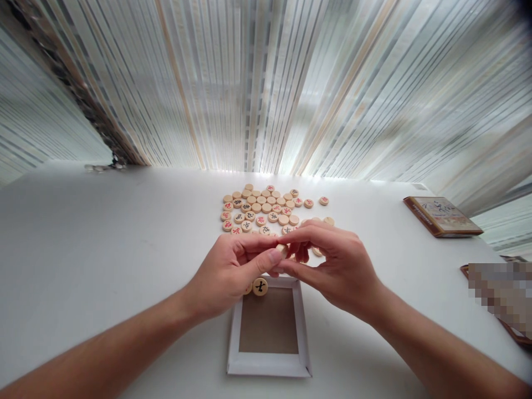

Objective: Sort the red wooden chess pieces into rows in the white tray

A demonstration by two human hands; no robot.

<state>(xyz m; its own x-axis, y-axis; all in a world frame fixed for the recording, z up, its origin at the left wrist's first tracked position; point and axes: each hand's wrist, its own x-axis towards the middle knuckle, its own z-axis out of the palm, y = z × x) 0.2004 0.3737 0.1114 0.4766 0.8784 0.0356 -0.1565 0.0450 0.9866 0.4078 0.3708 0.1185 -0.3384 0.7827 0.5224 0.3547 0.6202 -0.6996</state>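
While a disc (pixel 282 250) is gripped between the thumb and fingers of the left hand (pixel 222 274), it is closely met by the right hand (pixel 341 269), fingers bent; whether it is pinched there too cannot be told. The disc is held over the tray's (pixel 270 364) far edge. At the tray's far left corner two more discs (pixel 260 286) are seen, one partly covered. Beyond, loose discs (pixel 266 208), some red- or black-marked, are spread on the table (pixel 103 249). Far right, a box (pixel 443 216) is laid.

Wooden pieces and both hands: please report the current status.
Left hand pinching one wooden piece, right hand close against it. Tray: two pieces visible. Left hand hiding tray's far-left corner.
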